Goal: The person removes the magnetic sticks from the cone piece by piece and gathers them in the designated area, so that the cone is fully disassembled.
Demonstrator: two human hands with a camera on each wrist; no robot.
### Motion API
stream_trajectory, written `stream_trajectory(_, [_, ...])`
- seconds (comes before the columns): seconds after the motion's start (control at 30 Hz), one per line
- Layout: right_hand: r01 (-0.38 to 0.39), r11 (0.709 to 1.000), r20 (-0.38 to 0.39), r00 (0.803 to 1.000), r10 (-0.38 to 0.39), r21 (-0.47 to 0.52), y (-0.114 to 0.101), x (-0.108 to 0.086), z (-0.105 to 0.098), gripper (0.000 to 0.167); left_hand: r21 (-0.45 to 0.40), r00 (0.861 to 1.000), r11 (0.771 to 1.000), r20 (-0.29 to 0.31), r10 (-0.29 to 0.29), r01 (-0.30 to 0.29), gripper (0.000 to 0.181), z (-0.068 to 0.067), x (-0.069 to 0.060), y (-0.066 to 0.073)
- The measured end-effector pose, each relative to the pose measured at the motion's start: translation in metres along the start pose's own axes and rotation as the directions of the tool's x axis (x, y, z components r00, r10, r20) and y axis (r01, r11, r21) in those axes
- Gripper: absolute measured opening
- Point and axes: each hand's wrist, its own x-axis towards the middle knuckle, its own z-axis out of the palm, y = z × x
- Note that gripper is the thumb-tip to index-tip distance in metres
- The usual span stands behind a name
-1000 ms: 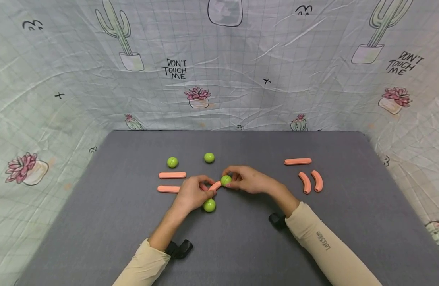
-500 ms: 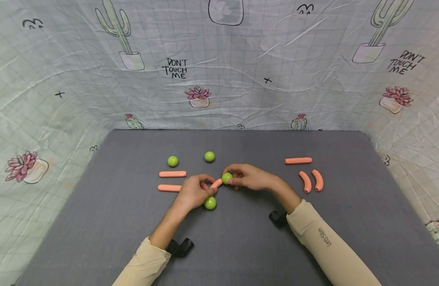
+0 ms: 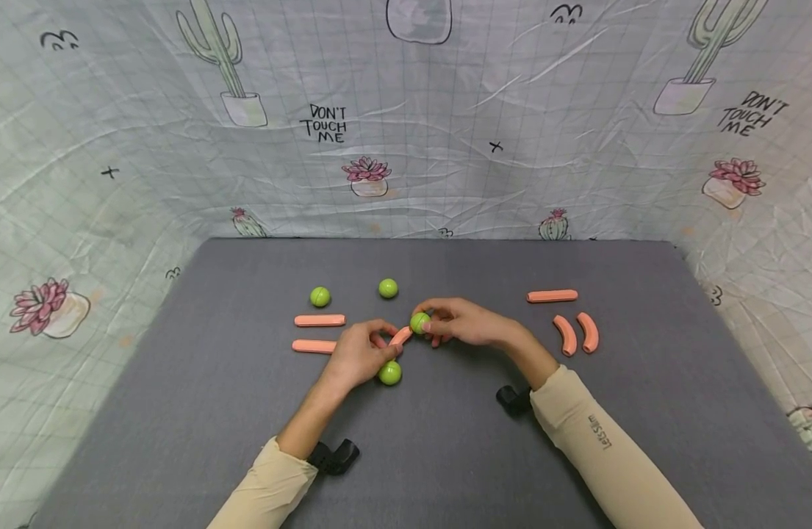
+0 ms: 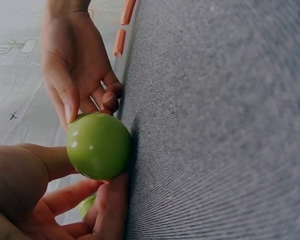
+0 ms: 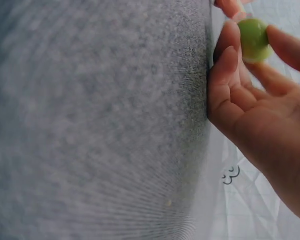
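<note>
In the head view my left hand [image 3: 359, 354] pinches a short curved salmon-coloured stick [image 3: 402, 336] between thumb and fingers. My right hand [image 3: 468, 323] pinches a glossy green ball [image 3: 419, 322] at the stick's far end; they appear to touch. A second green ball [image 3: 389, 372] lies at the near end, just below my left thumb; whether it is joined to the stick cannot be told. It looms large in the left wrist view [image 4: 98, 146], hiding the stick. In the right wrist view my right thumb and fingers hold the ball [image 5: 254, 40].
Two more green balls [image 3: 320, 296] [image 3: 389, 288] lie farther back on the grey table [image 3: 445, 455]. Straight salmon sticks [image 3: 320, 320] [image 3: 313, 346] lie left of my left hand. On the right are a straight stick [image 3: 552, 296] and two curved ones [image 3: 565, 336] [image 3: 587, 332].
My right hand and its ball have shifted slightly away from me, and the curved stick's far end has tilted with them. My left hand keeps its hold almost in place.
</note>
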Motion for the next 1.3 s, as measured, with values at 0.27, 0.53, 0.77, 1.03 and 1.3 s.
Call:
stream_trajectory(0.27, [0.005,1.0,-0.128,0.992,-0.008,-0.024,-0.001,0.003,-0.003,0.035,-0.019,1.0,1.0,-0.003,0.006,-0.006,0.022,0.001,0.001,0.0])
stream_trajectory(0.53, [0.034,0.999,-0.185,0.982,-0.042,-0.042,0.001,0.015,-0.005,0.035,-0.008,1.0,1.0,0.012,0.011,-0.011,0.023,0.002,0.0,-0.001])
stream_trajectory(0.77, [0.034,0.995,-0.221,0.974,-0.055,-0.098,0.002,0.032,-0.009,0.036,0.011,1.0,1.0,0.0,0.026,-0.026,0.02,0.003,-0.001,-0.003])
stream_trajectory(1.03, [-0.012,0.989,-0.26,0.965,-0.027,-0.146,-0.002,0.047,-0.013,0.038,0.014,0.999,0.999,0.017,0.038,-0.038,0.02,0.002,-0.005,-0.002])
stream_trajectory(1.3, [-0.036,0.984,-0.28,0.96,-0.014,-0.174,-0.004,0.052,-0.015,0.034,-0.025,0.999,1.0,0.039,0.01,-0.009,0.019,0.0,-0.008,-0.001])
